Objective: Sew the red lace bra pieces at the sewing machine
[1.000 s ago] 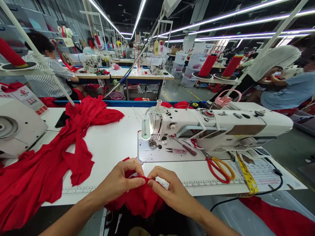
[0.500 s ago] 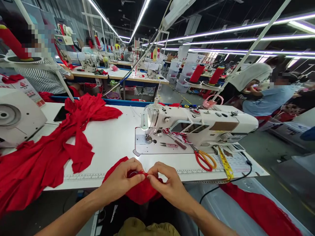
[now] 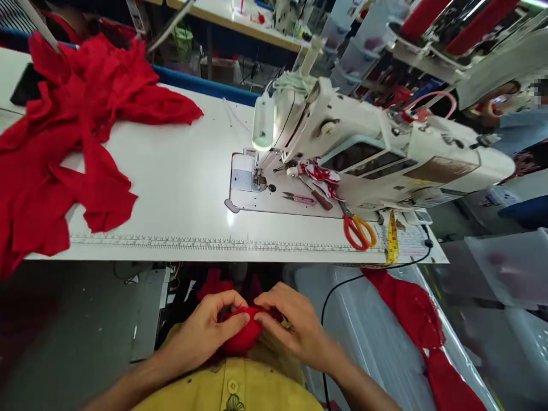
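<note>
My left hand (image 3: 205, 331) and my right hand (image 3: 286, 325) are both closed on a small bunched piece of red fabric (image 3: 242, 334), held in my lap below the table's front edge, just above my yellow shirt (image 3: 231, 391). Fingertips of the two hands meet over the cloth. The white sewing machine (image 3: 363, 148) stands on the white table (image 3: 171, 177), beyond my hands to the right.
A heap of red fabric (image 3: 64, 125) covers the table's left side. Orange-handled scissors (image 3: 358, 228), small snips (image 3: 299, 198) and a yellow tape measure (image 3: 391, 242) lie by the machine. More red cloth (image 3: 411, 319) hangs over a clear bin at right. Another person sits at far right.
My view has tilted down and my hands have drawn back from the table edge into my lap, still gripping the red fabric piece.
</note>
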`<control>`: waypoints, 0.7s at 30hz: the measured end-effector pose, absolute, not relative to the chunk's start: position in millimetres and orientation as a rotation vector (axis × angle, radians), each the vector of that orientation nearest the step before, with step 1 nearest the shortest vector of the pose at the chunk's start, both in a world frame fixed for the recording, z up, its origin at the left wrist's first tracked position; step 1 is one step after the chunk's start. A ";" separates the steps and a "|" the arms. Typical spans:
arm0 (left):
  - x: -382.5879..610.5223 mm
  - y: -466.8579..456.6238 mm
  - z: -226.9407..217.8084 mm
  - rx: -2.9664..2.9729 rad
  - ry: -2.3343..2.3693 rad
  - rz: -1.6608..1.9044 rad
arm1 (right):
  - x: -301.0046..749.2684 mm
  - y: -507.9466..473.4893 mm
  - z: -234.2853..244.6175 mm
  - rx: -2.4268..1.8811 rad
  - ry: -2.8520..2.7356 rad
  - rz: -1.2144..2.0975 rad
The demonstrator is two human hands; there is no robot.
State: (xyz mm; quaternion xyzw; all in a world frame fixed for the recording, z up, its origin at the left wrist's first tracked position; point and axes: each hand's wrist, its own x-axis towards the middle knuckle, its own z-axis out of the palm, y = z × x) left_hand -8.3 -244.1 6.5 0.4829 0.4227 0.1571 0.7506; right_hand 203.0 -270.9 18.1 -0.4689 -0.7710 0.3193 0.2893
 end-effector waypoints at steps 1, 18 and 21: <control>-6.6 -244.5 0.8 1.014 0.928 0.325 | 203.6 -273.9 11.7 -1.245 -2.064 0.832; 8.2 -220.7 1.8 0.999 0.986 0.292 | 212.0 -260.3 -0.9 -1.219 -2.100 0.677; 7.8 -220.3 0.3 0.957 0.966 0.286 | 210.9 -256.8 -2.2 -1.238 -1.971 0.878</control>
